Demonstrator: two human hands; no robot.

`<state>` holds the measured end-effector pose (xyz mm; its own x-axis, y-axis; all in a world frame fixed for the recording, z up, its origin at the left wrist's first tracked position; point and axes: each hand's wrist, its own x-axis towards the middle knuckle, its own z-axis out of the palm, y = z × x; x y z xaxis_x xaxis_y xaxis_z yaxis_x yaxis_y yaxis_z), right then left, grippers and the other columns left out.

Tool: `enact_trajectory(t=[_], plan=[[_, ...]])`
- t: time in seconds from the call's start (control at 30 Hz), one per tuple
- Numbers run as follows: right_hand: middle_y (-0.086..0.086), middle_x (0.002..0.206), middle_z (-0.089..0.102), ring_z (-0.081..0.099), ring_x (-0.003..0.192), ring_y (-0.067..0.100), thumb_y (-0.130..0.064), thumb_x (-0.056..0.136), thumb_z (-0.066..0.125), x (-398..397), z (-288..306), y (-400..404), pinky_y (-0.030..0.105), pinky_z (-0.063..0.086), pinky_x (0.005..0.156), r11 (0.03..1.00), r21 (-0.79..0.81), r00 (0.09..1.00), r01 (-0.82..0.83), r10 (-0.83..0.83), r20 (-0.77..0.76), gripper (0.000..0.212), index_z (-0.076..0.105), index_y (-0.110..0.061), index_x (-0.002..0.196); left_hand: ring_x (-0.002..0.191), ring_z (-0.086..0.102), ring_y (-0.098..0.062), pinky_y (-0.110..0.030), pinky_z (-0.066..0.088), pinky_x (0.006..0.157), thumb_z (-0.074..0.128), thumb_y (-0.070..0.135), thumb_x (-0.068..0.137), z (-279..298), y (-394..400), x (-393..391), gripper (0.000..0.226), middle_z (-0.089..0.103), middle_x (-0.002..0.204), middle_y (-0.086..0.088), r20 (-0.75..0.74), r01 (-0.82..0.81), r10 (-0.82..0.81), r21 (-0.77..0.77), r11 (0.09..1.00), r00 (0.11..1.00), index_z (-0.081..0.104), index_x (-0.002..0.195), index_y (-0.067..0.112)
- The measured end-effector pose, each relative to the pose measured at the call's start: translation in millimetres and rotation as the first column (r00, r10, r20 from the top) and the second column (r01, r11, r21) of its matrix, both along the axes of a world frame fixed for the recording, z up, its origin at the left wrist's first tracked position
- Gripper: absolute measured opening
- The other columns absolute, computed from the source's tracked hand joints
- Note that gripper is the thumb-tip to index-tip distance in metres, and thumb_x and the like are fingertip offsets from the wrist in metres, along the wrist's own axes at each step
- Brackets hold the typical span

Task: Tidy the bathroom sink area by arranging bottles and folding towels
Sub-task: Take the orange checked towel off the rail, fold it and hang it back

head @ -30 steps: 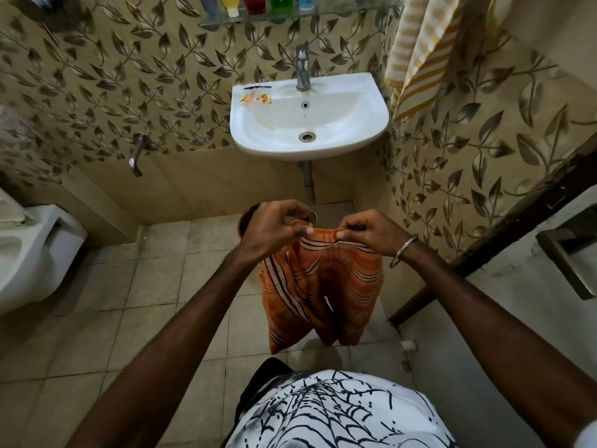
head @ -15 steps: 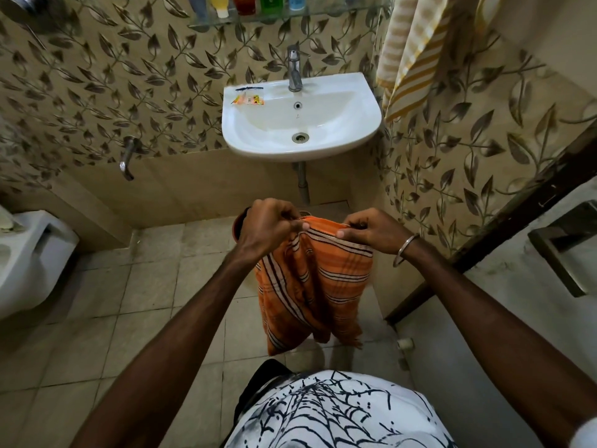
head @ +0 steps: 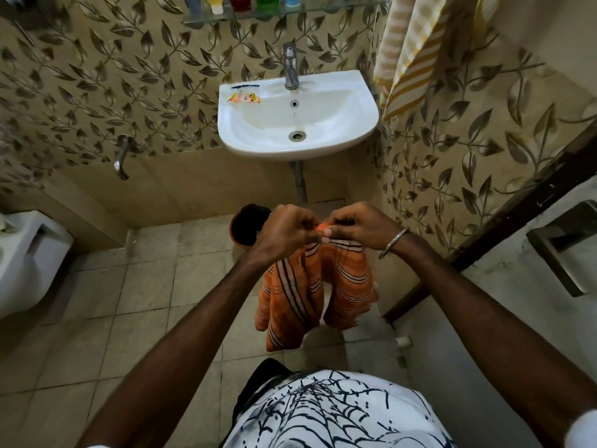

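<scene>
An orange towel with dark and white stripes [head: 310, 286] hangs in two folds in front of me, below the white sink [head: 361, 124]. My left hand [head: 284, 231] and my right hand [head: 358, 226] pinch its top edge, knuckles almost touching. Several coloured bottles [head: 239, 1] stand in a row on a glass shelf [head: 281, 14] above the tap [head: 290, 67]. A small orange sachet [head: 245, 98] lies on the sink's left rim.
A yellow-and-white striped towel [head: 410, 53] hangs on the right wall. A dark bucket [head: 247, 226] sits on the tiled floor behind my left hand. A toilet [head: 29, 253] is at the left, a wall tap [head: 121, 160] beside it, a door frame [head: 517, 205] at the right.
My hands have come together, bringing the towel's two top corners to meet. The towel now hangs doubled in two narrower folds instead of spread flat.
</scene>
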<state>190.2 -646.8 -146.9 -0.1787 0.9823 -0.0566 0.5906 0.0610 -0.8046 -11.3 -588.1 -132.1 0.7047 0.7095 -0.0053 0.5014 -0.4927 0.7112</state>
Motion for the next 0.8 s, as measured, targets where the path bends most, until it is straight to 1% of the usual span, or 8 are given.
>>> enact_trajectory(t=[0.1, 0.2, 0.27, 0.37, 0.5, 0.63, 0.7, 0.8], plan=[[0.000, 0.084, 0.073, 0.070, 0.079, 0.015, -0.034, 0.087, 0.073, 11.1, -3.5, -4.2, 0.037, 0.055, 0.071, 0.998, -0.060, 0.999, 0.035, -0.035, -0.010, 0.003, 0.073, -0.031, 0.086, 0.066, 0.070, -0.004, -0.028, 0.060, 0.061, 0.083, 0.026, 0.076, 2.5, 7.5, -8.2, 0.010, 0.073, 0.073, 0.006, 0.004, -0.089, 0.089, 0.023, 0.996, 0.996, 0.074, 0.078, 0.020], [-0.002, 0.086, 0.075, 0.071, 0.079, 0.007, -0.034, 0.088, 0.072, 24.8, -7.8, -10.4, 0.028, 0.057, 0.070, 0.996, -0.050, 0.997, 0.070, -0.072, -0.026, 0.013, 0.075, -0.022, 0.092, 0.057, 0.066, 0.001, -0.020, 0.052, 0.055, 0.085, 0.026, 0.074, 2.9, 18.5, -18.3, 0.011, 0.070, 0.066, 0.011, 0.025, -0.188, 0.188, 0.022, 0.982, 0.982, 0.074, 0.075, 0.024], [-0.004, 0.085, 0.074, 0.070, 0.076, 0.004, -0.033, 0.089, 0.071, 31.8, -9.7, -14.3, 0.022, 0.054, 0.069, 0.995, -0.044, 0.995, 0.093, -0.094, -0.023, 0.015, 0.075, -0.019, 0.092, 0.057, 0.067, 0.000, -0.023, 0.054, 0.055, 0.086, 0.026, 0.073, 3.9, 23.8, -24.0, 0.011, 0.072, 0.068, 0.009, 0.033, -0.241, 0.241, 0.012, 0.970, 0.970, 0.077, 0.078, 0.021], [-0.002, 0.085, 0.073, 0.069, 0.076, 0.007, -0.031, 0.091, 0.069, 37.5, -12.5, -17.2, 0.025, 0.053, 0.070, 0.988, -0.048, 0.989, 0.145, -0.146, -0.032, 0.014, 0.074, -0.017, 0.092, 0.060, 0.070, -0.003, -0.027, 0.059, 0.058, 0.086, 0.026, 0.073, 6.7, 26.5, -26.4, 0.011, 0.073, 0.068, 0.010, 0.052, -0.298, 0.297, 0.003, 0.955, 0.953, 0.076, 0.077, 0.027], [-0.003, 0.083, 0.072, 0.067, 0.073, 0.004, -0.025, 0.092, 0.068, 39.2, -13.2, -18.2, 0.024, 0.052, 0.070, 0.986, -0.048, 0.985, 0.157, -0.159, -0.059, 0.006, 0.072, -0.023, 0.088, 0.058, 0.068, -0.001, -0.026, 0.057, 0.056, 0.086, 0.028, 0.074, 6.2, 24.3, -23.8, 0.012, 0.071, 0.066, 0.012, 0.050, -0.339, 0.338, 0.023, 0.940, 0.940, 0.077, 0.079, 0.022], [-0.007, 0.090, 0.073, 0.069, 0.079, -0.002, -0.015, 0.093, 0.068, 44.3, -14.7, -20.8, 0.018, 0.052, 0.073, 0.984, -0.032, 0.981, 0.177, -0.179, -0.080, 0.012, 0.073, -0.020, 0.102, 0.057, 0.066, 0.002, -0.027, 0.057, 0.056, 0.085, 0.030, 0.074, 5.0, 24.8, -23.9, 0.014, 0.068, 0.064, 0.015, 0.044, -0.384, 0.382, 0.042, 0.922, 0.923, 0.078, 0.081, 0.020], [-0.011, 0.089, 0.071, 0.069, 0.076, -0.003, -0.010, 0.093, 0.067, 44.7, -11.7, -23.2, 0.014, 0.052, 0.065, 0.984, -0.010, 0.979, 0.177, -0.178, -0.098, 0.021, 0.070, -0.017, 0.112, 0.062, 0.069, -0.002, -0.031, 0.060, 0.060, 0.086, 0.033, 0.072, 4.3, 25.4, -24.1, 0.019, 0.071, 0.068, 0.012, 0.028, -0.399, 0.398, 0.048, 0.916, 0.917, 0.078, 0.083, 0.020], [-0.006, 0.097, 0.072, 0.071, 0.083, 0.004, -0.005, 0.093, 0.065, 44.1, -9.3, -25.7, 0.021, 0.056, 0.070, 0.984, -0.053, 0.967, 0.172, -0.179, -0.184, 0.022, 0.072, -0.016, 0.110, 0.063, 0.069, -0.005, -0.033, 0.061, 0.059, 0.084, 0.040, 0.074, 3.2, 26.2, -22.4, 0.023, 0.073, 0.072, 0.005, 0.036, -0.463, 0.461, 0.091, 0.882, 0.887, 0.077, 0.083, 0.020]])
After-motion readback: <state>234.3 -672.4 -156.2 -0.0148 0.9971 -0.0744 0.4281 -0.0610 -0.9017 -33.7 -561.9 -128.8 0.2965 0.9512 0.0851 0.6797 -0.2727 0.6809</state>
